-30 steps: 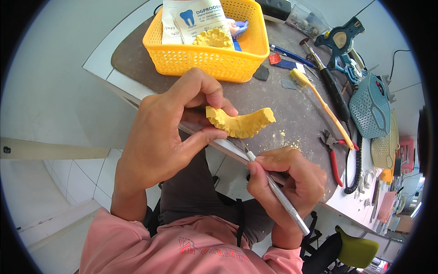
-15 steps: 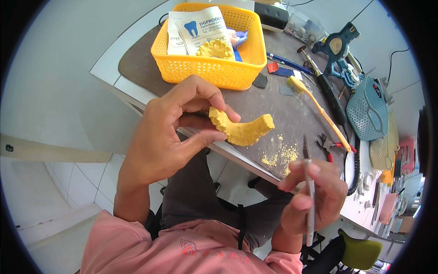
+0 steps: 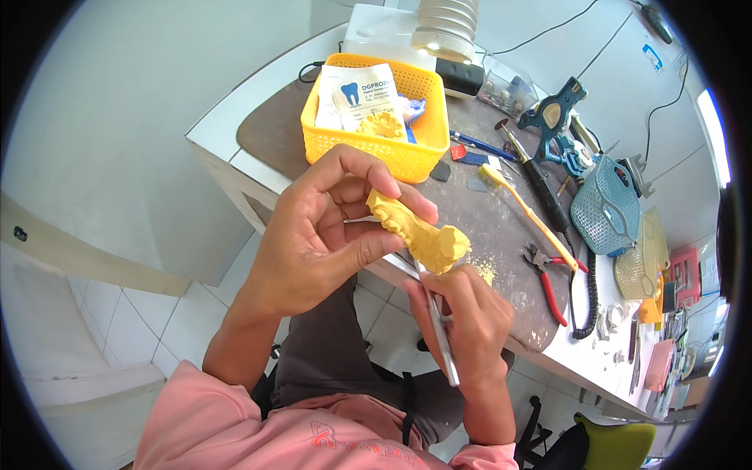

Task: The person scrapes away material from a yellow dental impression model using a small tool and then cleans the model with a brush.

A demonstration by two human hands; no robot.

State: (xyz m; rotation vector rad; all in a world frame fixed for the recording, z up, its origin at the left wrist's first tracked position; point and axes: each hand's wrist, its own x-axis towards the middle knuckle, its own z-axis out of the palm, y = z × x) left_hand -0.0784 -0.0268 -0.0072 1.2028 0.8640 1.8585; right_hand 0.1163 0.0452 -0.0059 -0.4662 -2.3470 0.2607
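Observation:
My left hand (image 3: pixel 317 227) pinches one end of a yellow plaster dental model (image 3: pixel 419 235), curved like a dental arch, between thumb and fingers above the table's front edge. My right hand (image 3: pixel 468 317) is closed around a slim silver carving knife (image 3: pixel 440 329), its handle pointing down toward my lap. The knife's upper end reaches the underside of the model near its free end; the blade is mostly hidden, so I cannot tell whether it touches. Yellow shavings (image 3: pixel 486 271) lie on the dark tabletop just beyond my right hand.
A yellow basket (image 3: pixel 376 157) holds papers and another yellow dental model (image 3: pixel 381 125). To the right lie a yellow brush (image 3: pixel 529 215), a black handpiece (image 3: pixel 546 192) and red-handled pliers (image 3: pixel 551 291). A blue articulator (image 3: pixel 554 117) and a teal basket (image 3: pixel 605 205) stand farther right.
My right hand has moved left and up, bringing the knife from beside the table edge to the model. The model has turned in my left hand. The head view has shifted, showing more of the back.

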